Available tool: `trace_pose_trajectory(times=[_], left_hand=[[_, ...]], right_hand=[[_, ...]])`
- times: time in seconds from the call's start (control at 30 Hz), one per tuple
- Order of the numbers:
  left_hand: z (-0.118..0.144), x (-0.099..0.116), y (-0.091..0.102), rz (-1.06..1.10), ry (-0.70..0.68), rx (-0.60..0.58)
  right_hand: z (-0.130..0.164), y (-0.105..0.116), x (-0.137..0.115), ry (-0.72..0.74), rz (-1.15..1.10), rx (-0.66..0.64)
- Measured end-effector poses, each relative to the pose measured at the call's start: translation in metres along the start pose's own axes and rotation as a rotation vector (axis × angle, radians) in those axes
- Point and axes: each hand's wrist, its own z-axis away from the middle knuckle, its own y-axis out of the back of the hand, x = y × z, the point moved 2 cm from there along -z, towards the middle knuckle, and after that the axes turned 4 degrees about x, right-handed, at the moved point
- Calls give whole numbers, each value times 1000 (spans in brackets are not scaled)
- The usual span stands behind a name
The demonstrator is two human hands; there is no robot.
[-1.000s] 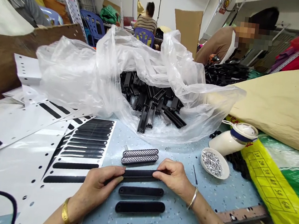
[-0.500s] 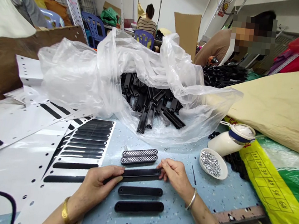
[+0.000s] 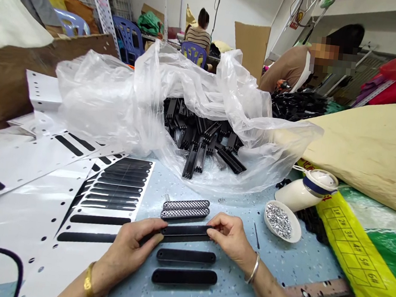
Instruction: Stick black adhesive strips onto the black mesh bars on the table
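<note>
My left hand (image 3: 129, 250) and my right hand (image 3: 231, 238) pinch the two ends of a long black plastic strip (image 3: 185, 231) just above the blue table (image 3: 232, 286). Behind it lie two grey ridged strips (image 3: 185, 209) side by side. In front of it lie two flat black strips (image 3: 185, 256), one behind the other, the nearer one (image 3: 184, 276) close to the table edge. A white sheet with black strip-shaped stickers (image 3: 114, 189) lies to the left of my left hand.
A clear plastic bag (image 3: 124, 102) full of black strips (image 3: 202, 139) sits behind. A small white dish of silver bits (image 3: 278, 220), a thin black pin (image 3: 256, 235) and a white jug (image 3: 303, 191) lie right. Two people work at the back. White punched sheets (image 3: 20, 171) cover the left.
Both hands stay on the same black strip; the view has shifted slightly, and my right fingers moved a little along its right end.
</note>
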Motion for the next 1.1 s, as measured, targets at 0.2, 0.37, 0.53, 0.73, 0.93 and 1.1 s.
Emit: trace_pose_trajectory(times=[0.2,0.37,0.53,0.73,0.93,1.1], left_hand=[[-4,1,2,34,29,-65],[-3,-1,1,52,56,-61],[-2,-1,1,80,87,-70],[-3,1,2,95,91,-85],[-3,2,1,113,112,-80],[-5,3,2,131,115,-88]], right_hand=[[-2,-1,-5,50,61,31],[1,-5,-3,94,114,83],[4,1,-2,44,85,52],[2,11,-15,188,191,70],[-1,-7,-15,306,282,17],[-1,-14,-9,416,402,111]])
